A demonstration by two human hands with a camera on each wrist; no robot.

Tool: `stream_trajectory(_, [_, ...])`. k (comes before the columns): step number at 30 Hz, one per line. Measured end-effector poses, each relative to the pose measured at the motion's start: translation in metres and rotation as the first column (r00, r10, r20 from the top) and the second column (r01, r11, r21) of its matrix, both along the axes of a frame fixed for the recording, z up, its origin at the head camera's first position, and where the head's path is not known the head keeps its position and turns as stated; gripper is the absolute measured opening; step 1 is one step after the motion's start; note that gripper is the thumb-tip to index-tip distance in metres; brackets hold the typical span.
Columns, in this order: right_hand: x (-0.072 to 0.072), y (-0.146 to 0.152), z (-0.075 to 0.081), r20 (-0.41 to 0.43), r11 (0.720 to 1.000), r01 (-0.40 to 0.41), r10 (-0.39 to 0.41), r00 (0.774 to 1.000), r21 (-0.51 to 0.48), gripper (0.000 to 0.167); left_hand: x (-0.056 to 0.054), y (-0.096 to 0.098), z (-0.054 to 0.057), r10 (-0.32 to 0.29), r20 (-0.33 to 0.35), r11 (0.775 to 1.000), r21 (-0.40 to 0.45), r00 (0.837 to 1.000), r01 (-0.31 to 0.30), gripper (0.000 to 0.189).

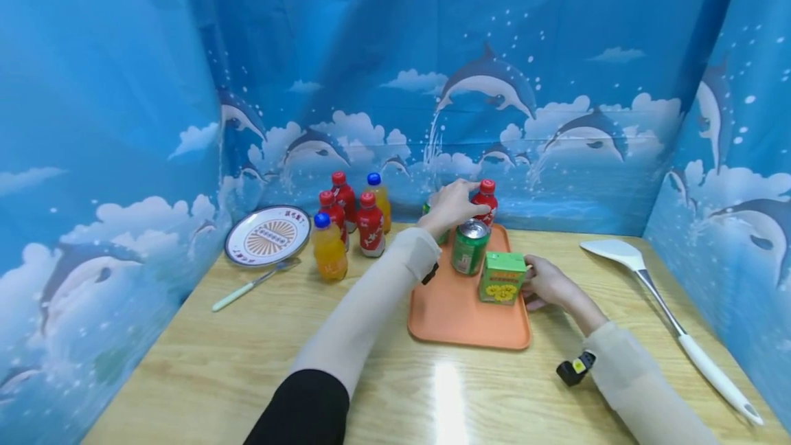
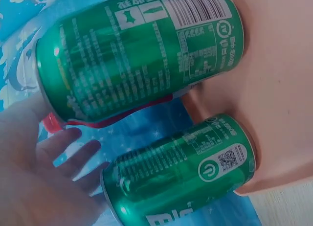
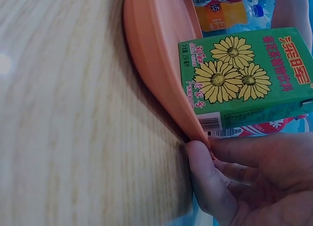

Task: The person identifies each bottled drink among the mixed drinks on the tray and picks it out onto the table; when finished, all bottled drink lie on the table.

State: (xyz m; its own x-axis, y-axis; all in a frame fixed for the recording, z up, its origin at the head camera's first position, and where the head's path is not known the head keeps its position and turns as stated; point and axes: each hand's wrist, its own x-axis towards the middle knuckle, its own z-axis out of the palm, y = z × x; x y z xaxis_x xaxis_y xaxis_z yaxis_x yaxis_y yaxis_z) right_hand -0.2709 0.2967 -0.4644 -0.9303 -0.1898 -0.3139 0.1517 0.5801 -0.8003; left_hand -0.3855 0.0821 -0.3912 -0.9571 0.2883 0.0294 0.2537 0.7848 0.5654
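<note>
On the orange tray (image 1: 457,321) stand a green can (image 1: 469,249), a second green can (image 2: 181,167) and a green drink carton (image 1: 502,279) with yellow flowers. My left hand (image 1: 454,206) reaches over the cans, fingers spread, beside a red bottle (image 1: 487,201) at the tray's far end. In the left wrist view the bottle's cap shows between thumb and fingers, which look apart from it; contact is unclear. My right hand (image 3: 244,179) pinches the tray's right rim between thumb and fingers, close to the carton.
Several red bottles (image 1: 371,225) and orange drinks with blue caps (image 1: 329,249) stand left of the tray. Farther left, a patterned plate (image 1: 268,235) leans against the backdrop, with a green-handled fork (image 1: 250,286) before it. A white spatula (image 1: 664,301) lies at the right.
</note>
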Motion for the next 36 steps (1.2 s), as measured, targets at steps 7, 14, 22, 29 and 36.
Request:
stream_trajectory(7, [0.001,-0.001,0.002,0.003,1.0,-0.002,0.002,1.0,0.017,0.038,-0.002,0.01,-0.006,0.03,-0.089,0.993,-0.112,0.996,-0.04,0.069])
stream_trajectory(14, [0.001,-0.002,0.001,0.002,1.0,0.002,-0.002,1.0,-0.015,0.037,0.0,0.014,-0.008,0.043,-0.123,0.98,-0.187,0.992,-0.066,0.068])
stream_trajectory(22, [-0.001,0.0,0.0,0.003,1.0,0.005,-0.005,1.0,0.001,0.038,-0.008,0.012,-0.011,-0.005,-0.175,0.974,-0.223,0.985,-0.035,0.06])
stream_trajectory(29, [0.0,-0.003,0.0,0.018,1.0,0.005,-0.005,1.0,0.001,0.04,-0.008,0.004,-0.008,-0.005,-0.195,0.983,-0.18,0.981,-0.031,0.066])
stream_trajectory(36, [0.0,0.002,-0.001,0.005,1.0,0.011,-0.011,1.0,-0.011,0.04,-0.004,0.001,0.003,0.022,-0.165,0.999,0.048,0.986,-0.014,0.071])
